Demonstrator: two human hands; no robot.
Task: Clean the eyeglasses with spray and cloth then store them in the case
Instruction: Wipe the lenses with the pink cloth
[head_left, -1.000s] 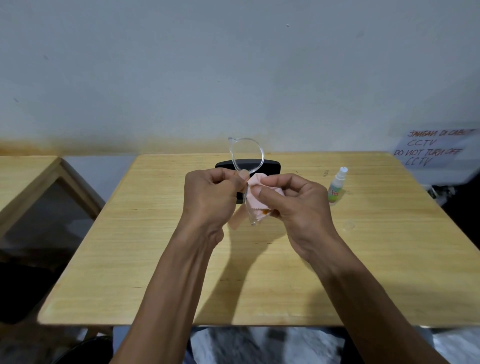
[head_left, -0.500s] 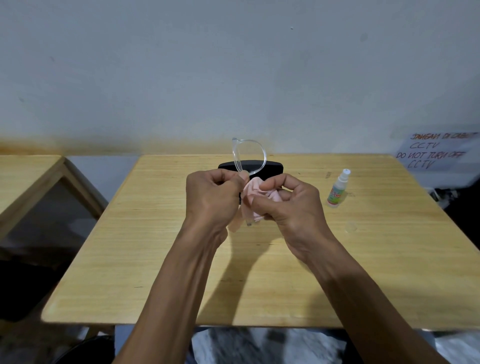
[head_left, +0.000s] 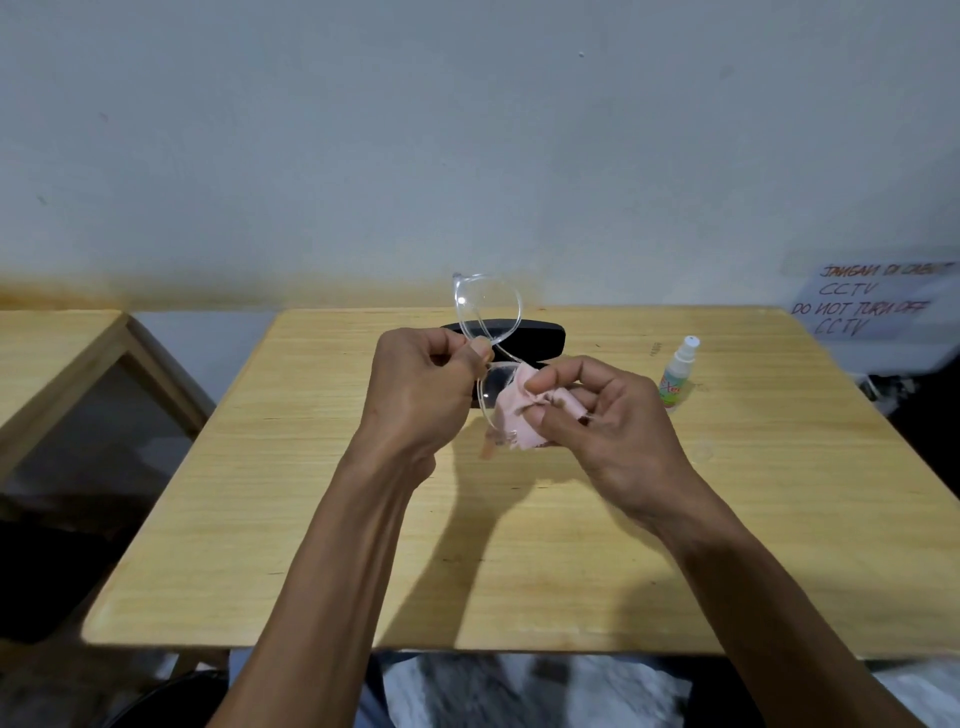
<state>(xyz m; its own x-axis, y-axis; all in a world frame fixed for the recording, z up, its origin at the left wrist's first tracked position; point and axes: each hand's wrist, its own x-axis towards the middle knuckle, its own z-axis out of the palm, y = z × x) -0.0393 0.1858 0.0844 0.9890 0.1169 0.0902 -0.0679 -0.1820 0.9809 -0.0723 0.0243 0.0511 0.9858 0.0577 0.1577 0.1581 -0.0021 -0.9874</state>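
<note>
Pinched at the bridge between left hand thumb and fingers: clear glasses, stood on end above the table, one lens up, the other down. Fingers of that hand curled tight around the frame's middle. Pink cloth bunched in right hand, thumb on top, fingers curled beneath, fabric pressed against the lower lens from the right side. Upper lens bare, sticking up past the left thumb, nothing touching it.

Step in hand, by the look of it: wiping the lower lens. Spraying judged done already, with the spray standing capped on the table to the right, well apart from both hands. Wiping not judged finished, since only one lens sits in the cloth.

Next move likely calls for sliding the cloth up to the upper lens, or turning the frame over in the left pinch so the other lens comes down to the cloth. Needs a light pinch either way, thumb and finger on opposite faces of the lens, to keep from twisting the thin frame at the bridge. Arms of the glasses hard to make out; folded or open, cannot tell.

Case lies shut, black, flat on the table just behind the hands, partly hidden by them and seen through the upper lens. Needs opening before storage, so one hand must come free first.
</note>
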